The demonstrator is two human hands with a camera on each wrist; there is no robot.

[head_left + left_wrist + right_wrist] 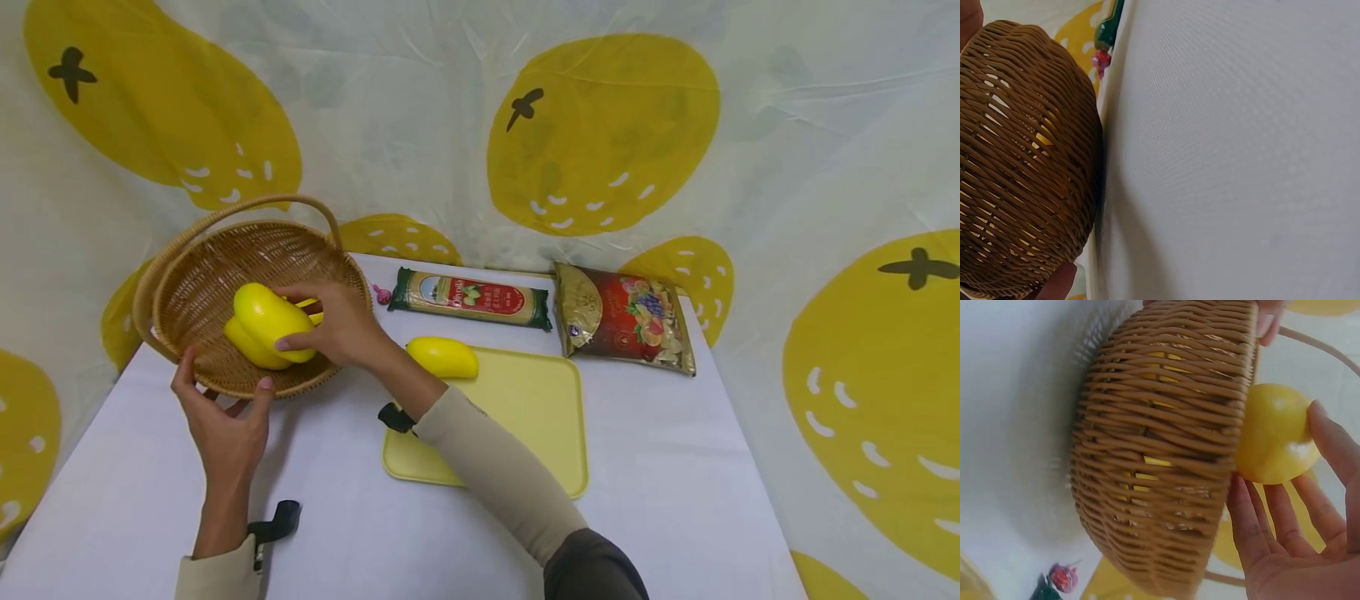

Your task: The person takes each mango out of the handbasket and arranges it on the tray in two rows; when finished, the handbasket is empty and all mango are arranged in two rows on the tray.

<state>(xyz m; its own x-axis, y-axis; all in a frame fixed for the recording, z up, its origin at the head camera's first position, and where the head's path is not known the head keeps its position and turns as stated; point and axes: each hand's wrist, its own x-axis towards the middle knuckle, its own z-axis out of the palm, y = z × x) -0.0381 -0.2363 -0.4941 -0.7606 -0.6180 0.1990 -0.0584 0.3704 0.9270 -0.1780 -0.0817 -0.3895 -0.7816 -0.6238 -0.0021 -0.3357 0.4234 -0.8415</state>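
Note:
A wicker basket (225,258) with an arched handle stands at the left, tilted toward me in the head view. My left hand (225,433) holds its near rim, thumb and fingers spread along the edge; in the left wrist view the thumb (1059,282) touches the woven side. Over the basket, my right hand (341,321) grips a yellow mango (266,317), thumb on one side and fingers on the other. Beneath it, partly hidden, more yellow fruit (255,346) lies in the basket. In the right wrist view the gripped mango (1275,434) stands out past the rim.
Another mango (444,358) lies on the far left corner of a pale yellow tray (525,417), under the right forearm. Behind the tray lie a green-ended pasta packet (472,298) and a red-gold bag (626,321). A small pink item (382,295) is beside the basket.

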